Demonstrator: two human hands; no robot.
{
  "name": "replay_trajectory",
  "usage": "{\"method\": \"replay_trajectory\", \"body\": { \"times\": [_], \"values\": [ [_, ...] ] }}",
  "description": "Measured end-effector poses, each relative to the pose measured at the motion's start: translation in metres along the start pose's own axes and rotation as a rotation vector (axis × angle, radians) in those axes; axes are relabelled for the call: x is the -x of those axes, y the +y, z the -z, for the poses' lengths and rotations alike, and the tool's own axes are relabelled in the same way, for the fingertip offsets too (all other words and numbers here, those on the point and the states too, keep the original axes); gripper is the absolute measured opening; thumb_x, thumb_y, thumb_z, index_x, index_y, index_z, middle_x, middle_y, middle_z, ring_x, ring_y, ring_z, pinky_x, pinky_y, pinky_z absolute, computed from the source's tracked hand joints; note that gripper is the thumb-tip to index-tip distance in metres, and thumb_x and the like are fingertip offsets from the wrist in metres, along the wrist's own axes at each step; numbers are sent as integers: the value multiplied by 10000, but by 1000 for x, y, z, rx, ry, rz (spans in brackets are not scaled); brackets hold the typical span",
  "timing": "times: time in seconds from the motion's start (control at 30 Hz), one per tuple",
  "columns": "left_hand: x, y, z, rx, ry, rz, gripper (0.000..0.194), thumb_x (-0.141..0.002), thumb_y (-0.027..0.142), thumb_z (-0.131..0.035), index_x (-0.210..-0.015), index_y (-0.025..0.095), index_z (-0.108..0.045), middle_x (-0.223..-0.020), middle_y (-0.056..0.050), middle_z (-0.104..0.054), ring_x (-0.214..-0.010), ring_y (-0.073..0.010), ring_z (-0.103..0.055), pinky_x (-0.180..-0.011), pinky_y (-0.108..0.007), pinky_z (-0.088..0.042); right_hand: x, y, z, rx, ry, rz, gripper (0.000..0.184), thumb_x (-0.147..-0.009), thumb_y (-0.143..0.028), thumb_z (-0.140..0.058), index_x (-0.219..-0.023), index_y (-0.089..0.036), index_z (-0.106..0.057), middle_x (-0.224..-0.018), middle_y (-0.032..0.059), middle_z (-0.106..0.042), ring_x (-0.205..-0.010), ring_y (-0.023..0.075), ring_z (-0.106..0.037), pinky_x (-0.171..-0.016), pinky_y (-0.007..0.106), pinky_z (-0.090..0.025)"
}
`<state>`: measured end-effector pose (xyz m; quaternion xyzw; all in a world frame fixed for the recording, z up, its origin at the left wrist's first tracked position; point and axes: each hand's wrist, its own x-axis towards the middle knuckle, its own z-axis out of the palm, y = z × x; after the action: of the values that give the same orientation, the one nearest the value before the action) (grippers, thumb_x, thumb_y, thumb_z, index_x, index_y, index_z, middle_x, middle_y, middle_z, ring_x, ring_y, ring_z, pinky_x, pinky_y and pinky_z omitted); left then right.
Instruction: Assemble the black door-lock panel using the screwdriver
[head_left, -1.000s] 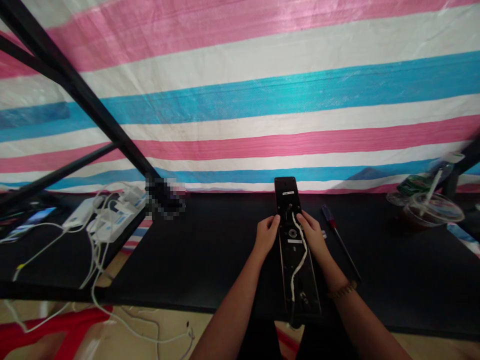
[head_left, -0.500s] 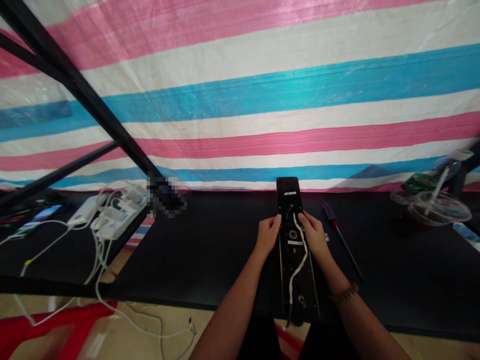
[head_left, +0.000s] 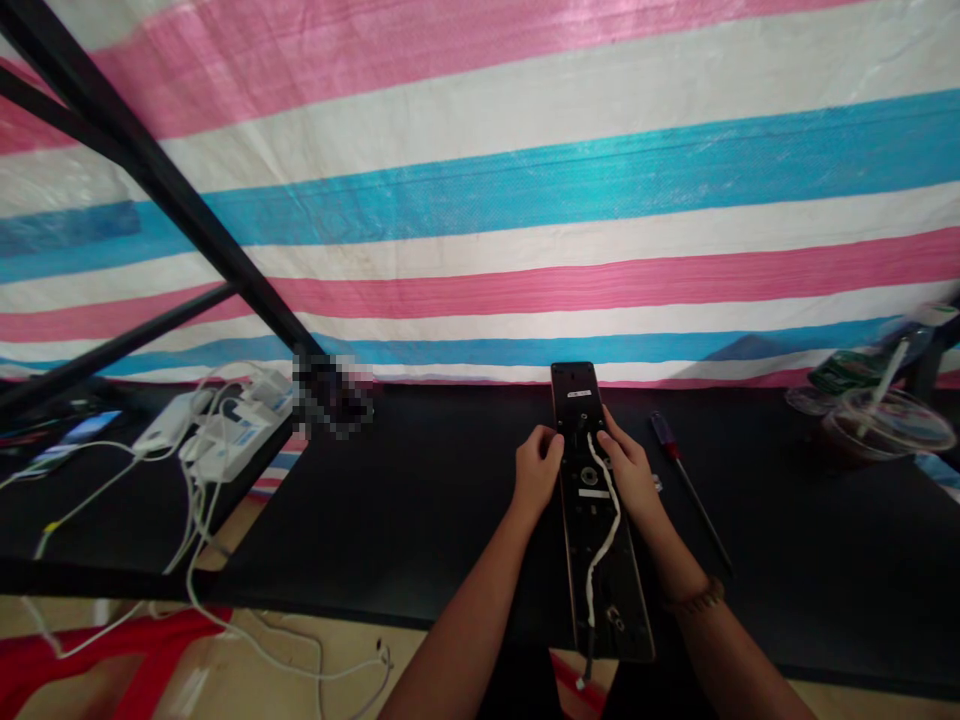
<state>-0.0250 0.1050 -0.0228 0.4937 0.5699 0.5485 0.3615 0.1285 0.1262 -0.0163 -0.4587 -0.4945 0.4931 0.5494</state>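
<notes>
Your left hand [head_left: 538,470] closes on the left side of the black panel [head_left: 577,530], which reaches the near edge of the tabletop [head_left: 375,500]; there the white cable [head_left: 617,510] could snag if you slide it. The labels [head_left: 594,493] are too small to read. Your right hand [head_left: 630,477] grips opposite; toward the far right corner, a bumped cup [head_left: 870,440] could spill.

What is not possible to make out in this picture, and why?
All in the head view:
- Long flat black panel: underside faces away.
- White rectangular label: print too small.
- Left hand: some fingers hidden by panel.
- Small pale piece: partly behind right hand.
- Slanted black post: foot pixelated.
</notes>
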Motion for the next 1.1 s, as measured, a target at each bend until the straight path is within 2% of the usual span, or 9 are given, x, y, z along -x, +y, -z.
{"method": "replay_trajectory", "body": {
  "times": [0.03,0.13,0.3,0.4,0.5,0.67,0.77,0.93,1.1],
  "values": [
    [0,0,0,5,17,-4,192,-885,383,-578,-912,195,-607,-717,22,-595,-682,-141,-556,-644,-243,-416,-1,1,0,-7,4,-10,639,-826,-503,-677,-1382,-193,-618,-1379,59,-641,-1402,320,-481,-1208,493,-306],
    [-2,0,1,20,31,-6,305,-882,321,-581,-1165,216,-534,-763,22,-643,-693,-145,-612,-666,-250,-465,-5,7,0,-29,15,-67,645,-797,-505,-704,-1363,-204,-636,-1407,59,-611,-1370,334,-519,-1198,509,-325],
    [0,-3,-6,-3,31,-24,256,-894,304,-573,-1134,215,-564,-739,18,-671,-664,-144,-651,-627,-244,-499,-7,12,2,-44,16,-125,662,-777,-511,-730,-1349,-187,-649,-1379,81,-631,-1353,346,-534,-1194,516,-333],
    [-6,-2,2,-56,149,-36,275,-922,338,-560,-1162,203,-563,-840,-15,-702,-711,-151,-690,-628,-246,-524,-6,10,3,-47,15,-115,648,-786,-513,-729,-1346,-196,-650,-1390,73,-623,-1363,340,-526,-1199,513,-326],
    [-29,5,44,-155,406,-30,303,-996,372,-439,-1200,172,-539,-1082,-103,-681,-875,-179,-715,-666,-267,-549,-5,10,3,-48,3,-103,643,-787,-523,-731,-1342,-208,-653,-1396,70,-619,-1369,338,-519,-1196,517,-331],
    [-82,19,164,-444,840,21,364,-1001,281,-491,-1312,92,-515,-1373,-204,-535,-1296,-290,-532,-1013,-442,-493,-6,9,0,-65,15,-91,663,-771,-562,-736,-1330,-212,-664,-1356,72,-652,-1345,345,-544,-1185,532,-343],
    [-98,17,216,-607,938,94,380,-963,345,-614,-1293,160,-578,-1311,-119,-603,-1151,-264,-621,-955,-487,-541,-5,8,-2,-74,14,-93,663,-764,-572,-739,-1321,-219,-671,-1346,69,-657,-1333,345,-556,-1180,530,-353],
    [-111,6,251,-818,920,149,381,-966,359,-611,-1290,160,-577,-1247,-108,-632,-1063,-237,-650,-914,-468,-555,-5,7,-2,-74,27,-78,662,-754,-576,-744,-1305,-214,-681,-1363,65,-639,-1349,338,-542,-1196,526,-322],
    [-123,14,281,-912,941,72,419,-976,265,-559,-1346,95,-463,-1266,-119,-572,-1127,-283,-608,-941,-448,-485,-6,8,-1,-75,13,-99,712,-732,-580,-755,-1322,-191,-666,-1379,79,-621,-1356,347,-532,-1196,525,-323]
  ]
}}
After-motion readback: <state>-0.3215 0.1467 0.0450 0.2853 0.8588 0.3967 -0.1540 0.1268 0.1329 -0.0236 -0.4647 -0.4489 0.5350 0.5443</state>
